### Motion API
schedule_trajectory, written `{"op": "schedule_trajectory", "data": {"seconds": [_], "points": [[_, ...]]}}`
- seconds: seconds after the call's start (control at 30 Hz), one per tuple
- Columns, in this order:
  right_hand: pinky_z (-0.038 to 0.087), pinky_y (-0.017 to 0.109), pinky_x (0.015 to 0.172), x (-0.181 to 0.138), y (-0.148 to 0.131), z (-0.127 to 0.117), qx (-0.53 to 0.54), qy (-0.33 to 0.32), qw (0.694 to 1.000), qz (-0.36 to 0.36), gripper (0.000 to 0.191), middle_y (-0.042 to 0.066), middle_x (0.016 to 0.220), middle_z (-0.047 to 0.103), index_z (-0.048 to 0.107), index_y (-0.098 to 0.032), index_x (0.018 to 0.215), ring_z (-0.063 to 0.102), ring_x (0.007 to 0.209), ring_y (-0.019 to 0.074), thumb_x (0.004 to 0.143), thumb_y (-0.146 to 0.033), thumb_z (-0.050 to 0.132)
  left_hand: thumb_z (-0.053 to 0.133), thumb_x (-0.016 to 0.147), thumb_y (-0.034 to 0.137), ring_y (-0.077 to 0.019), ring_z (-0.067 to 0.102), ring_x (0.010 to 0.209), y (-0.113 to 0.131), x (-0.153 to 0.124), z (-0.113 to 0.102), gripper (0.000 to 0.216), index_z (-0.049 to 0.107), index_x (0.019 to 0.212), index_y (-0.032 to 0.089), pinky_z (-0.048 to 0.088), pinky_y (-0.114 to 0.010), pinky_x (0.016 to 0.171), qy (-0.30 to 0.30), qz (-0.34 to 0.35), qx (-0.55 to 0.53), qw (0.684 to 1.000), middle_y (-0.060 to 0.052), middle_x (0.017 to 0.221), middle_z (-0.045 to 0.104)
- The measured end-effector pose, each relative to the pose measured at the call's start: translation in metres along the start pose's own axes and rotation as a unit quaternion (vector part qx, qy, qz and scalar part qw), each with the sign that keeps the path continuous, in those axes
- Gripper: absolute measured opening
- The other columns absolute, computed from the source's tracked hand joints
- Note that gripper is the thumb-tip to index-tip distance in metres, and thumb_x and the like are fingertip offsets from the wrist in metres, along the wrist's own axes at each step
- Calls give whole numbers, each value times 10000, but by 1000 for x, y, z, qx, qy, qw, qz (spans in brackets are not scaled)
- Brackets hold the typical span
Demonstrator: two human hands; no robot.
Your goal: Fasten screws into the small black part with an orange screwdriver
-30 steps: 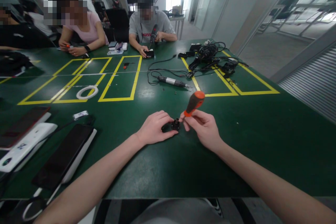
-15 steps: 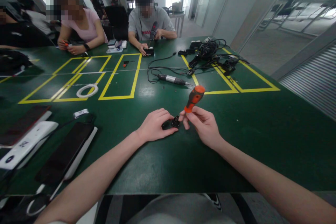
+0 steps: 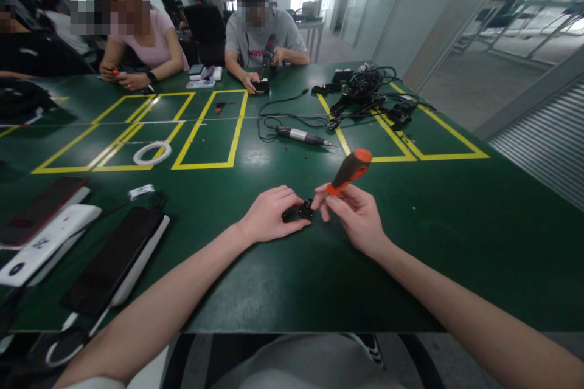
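My left hand (image 3: 269, 216) rests on the green table (image 3: 456, 237) with its fingers closed round a small black part (image 3: 298, 213), pinning it to the surface. My right hand (image 3: 353, 216) pinches a screwdriver with an orange and black handle (image 3: 350, 170). The handle leans up and to the right, and its tip meets the black part between my two hands. The shaft is hidden by my fingers.
An electric screwdriver (image 3: 301, 135) with its cable lies beyond my hands, beside a tangle of black cables (image 3: 369, 97). Phones and white chargers (image 3: 68, 243) sit at the near left. A white tape ring (image 3: 152, 152) lies inside yellow tape boxes. Three people work at the far side.
The screwdriver handle has tilted further to the right and lower. My left hand has stayed on the black part.
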State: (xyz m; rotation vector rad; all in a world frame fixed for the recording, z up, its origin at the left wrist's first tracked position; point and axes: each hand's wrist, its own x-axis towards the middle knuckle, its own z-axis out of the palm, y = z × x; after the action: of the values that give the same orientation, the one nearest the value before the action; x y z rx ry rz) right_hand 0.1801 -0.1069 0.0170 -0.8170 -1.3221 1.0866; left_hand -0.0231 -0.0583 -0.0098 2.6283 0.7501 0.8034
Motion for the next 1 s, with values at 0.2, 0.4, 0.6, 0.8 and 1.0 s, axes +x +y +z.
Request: {"op": "schedule_trajectory", "data": {"seconds": [0.2, 0.4, 0.6, 0.8, 1.0], "points": [[510, 296, 537, 1, -4, -1, -44, 9, 999, 6, 375, 28, 710, 732, 703, -213, 771, 558, 521, 130, 809, -564, 828, 660, 956, 458, -208, 667, 853, 0, 0, -1, 287, 671, 988, 173, 548, -343, 774, -1, -3, 2, 1000, -75, 936, 730], [514, 297, 545, 2, 0, 0, -5, -18, 1000, 5, 398, 24, 714, 715, 715, -205, 873, 568, 517, 128, 864, -599, 761, 687, 942, 439, -202, 655, 814, 0, 1, -1, 272, 665, 972, 169, 530, -331, 744, 3, 5, 11, 1000, -65, 901, 719], [505, 274, 536, 2, 1, -2, -25, 7, 1000, 9, 366, 18, 727, 718, 645, -209, 783, 539, 520, 108, 828, -524, 826, 666, 952, 462, -200, 653, 825, -1, 1, -1, 290, 663, 965, 173, 526, -327, 745, -2, 1, 21, 1000, -66, 906, 722], [498, 296, 531, 5, -1, -3, -37, -26, 999, 15, 400, 31, 751, 701, 739, -195, 780, 556, 522, 113, 850, -587, 777, 666, 950, 459, -203, 658, 833, -1, 1, -1, 284, 667, 984, 177, 532, -335, 758, -1, 1, 19, 1000, -66, 919, 729], [509, 271, 533, 4, 3, -2, -1, -21, 1000, 22, 372, 6, 698, 733, 632, -220, 900, 562, 506, 114, 841, -541, 811, 670, 950, 458, -202, 658, 828, -1, 1, -1, 283, 665, 966, 175, 529, -332, 756, -4, 1, 14, 1000, -65, 906, 721]]}}
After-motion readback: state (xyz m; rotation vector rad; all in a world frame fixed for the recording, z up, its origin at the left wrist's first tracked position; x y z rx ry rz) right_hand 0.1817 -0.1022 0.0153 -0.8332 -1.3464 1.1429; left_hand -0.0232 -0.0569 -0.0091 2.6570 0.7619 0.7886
